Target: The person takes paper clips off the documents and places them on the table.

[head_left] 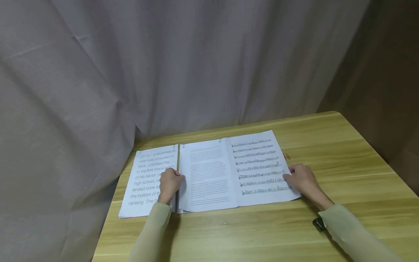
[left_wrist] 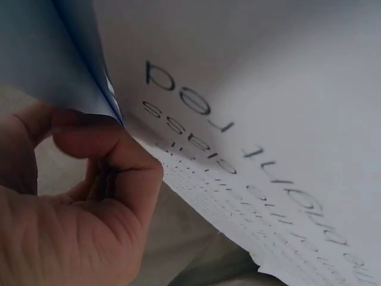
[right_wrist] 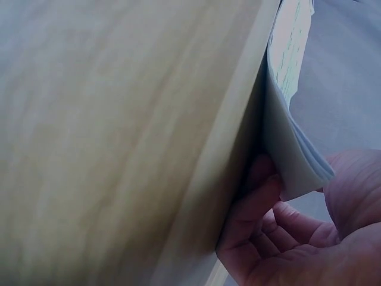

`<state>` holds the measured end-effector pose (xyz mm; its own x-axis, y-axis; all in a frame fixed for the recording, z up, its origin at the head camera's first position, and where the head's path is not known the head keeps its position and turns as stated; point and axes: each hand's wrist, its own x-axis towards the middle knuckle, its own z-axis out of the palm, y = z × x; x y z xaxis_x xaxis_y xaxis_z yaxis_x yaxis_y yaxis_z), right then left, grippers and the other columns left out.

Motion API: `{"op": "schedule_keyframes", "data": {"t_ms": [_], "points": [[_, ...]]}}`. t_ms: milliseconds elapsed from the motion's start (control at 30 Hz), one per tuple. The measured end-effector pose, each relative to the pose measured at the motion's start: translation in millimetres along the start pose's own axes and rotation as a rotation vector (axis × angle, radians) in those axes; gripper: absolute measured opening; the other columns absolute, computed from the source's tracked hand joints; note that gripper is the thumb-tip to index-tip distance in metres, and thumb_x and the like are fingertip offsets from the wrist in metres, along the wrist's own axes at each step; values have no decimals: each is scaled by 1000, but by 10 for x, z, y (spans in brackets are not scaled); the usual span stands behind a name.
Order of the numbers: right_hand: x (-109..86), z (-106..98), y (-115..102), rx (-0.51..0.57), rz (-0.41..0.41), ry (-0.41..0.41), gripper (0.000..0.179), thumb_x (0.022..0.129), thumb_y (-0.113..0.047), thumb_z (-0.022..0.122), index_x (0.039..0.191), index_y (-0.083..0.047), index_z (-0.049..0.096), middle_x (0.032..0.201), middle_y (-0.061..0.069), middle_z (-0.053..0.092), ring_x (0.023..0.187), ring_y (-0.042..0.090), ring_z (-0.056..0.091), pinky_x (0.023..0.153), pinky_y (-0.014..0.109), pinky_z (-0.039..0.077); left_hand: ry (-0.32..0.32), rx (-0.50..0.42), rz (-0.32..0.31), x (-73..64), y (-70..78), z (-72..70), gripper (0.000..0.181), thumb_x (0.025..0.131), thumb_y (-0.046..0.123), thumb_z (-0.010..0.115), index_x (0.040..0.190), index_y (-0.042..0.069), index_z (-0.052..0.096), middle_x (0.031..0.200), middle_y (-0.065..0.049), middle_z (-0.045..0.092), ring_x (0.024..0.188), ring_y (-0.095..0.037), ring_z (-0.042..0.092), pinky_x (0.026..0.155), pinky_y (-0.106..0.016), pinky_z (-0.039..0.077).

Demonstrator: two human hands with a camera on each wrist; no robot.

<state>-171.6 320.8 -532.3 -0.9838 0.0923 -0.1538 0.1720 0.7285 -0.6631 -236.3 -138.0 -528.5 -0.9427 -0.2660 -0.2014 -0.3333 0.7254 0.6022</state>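
Observation:
Three paper packets lie side by side on a wooden table. My left hand (head_left: 170, 182) pinches the left edge of the middle packet of small print (head_left: 207, 174), between it and the large-print packet (head_left: 140, 193) on the left. Close up in the left wrist view, thumb and fingers (left_wrist: 137, 185) hold bluish paper (left_wrist: 53, 53) beside the large-print page (left_wrist: 297, 107). My right hand (head_left: 302, 178) pinches the lower right edge of the sheet music (head_left: 258, 167). The right wrist view shows several layers of that paper (right_wrist: 292, 143) lifted and bent between thumb and fingers.
Paper clips sit at the packets' top edges, such as one (head_left: 183, 146) on the middle packet; another paper clip (head_left: 288, 156) shows right of the music. A grey curtain (head_left: 196, 72) hangs behind the wooden table (head_left: 245, 233). A black object (head_left: 318, 224) is at the right cuff.

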Motion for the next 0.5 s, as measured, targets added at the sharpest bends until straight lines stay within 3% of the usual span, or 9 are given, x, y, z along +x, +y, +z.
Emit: {"op": "schedule_keyframes", "data": {"t_ms": [67,233,400,500], "points": [[-2,-5,0,0,1,4,31,99,-10,67,112,17,73,85,20,74,70,23,64,60,33,48,28,-30,10,-104,88,-62,6,86,7,72,82,5,68,83,-15,71,67,-24,66,53,-29,50],[1,-13,-10,2,6,5,31,99,-10,67,113,17,73,86,20,74,71,23,64,61,32,48,118,-72,94,-24,-8,29,8,81,7,71,73,9,71,72,-11,69,58,-23,62,48,-29,46],[14,-23,-15,-8,12,2,32,100,-10,69,116,18,72,89,22,75,74,24,65,62,32,48,181,-164,168,-8,-28,71,7,79,7,73,72,9,74,83,-14,71,65,-22,63,49,-26,47],[22,-22,-16,-14,12,5,32,100,-10,69,116,18,72,90,23,75,74,25,65,62,32,47,195,-212,158,-126,68,13,6,80,6,74,74,6,75,84,-19,76,65,-22,67,51,-24,48]]}}
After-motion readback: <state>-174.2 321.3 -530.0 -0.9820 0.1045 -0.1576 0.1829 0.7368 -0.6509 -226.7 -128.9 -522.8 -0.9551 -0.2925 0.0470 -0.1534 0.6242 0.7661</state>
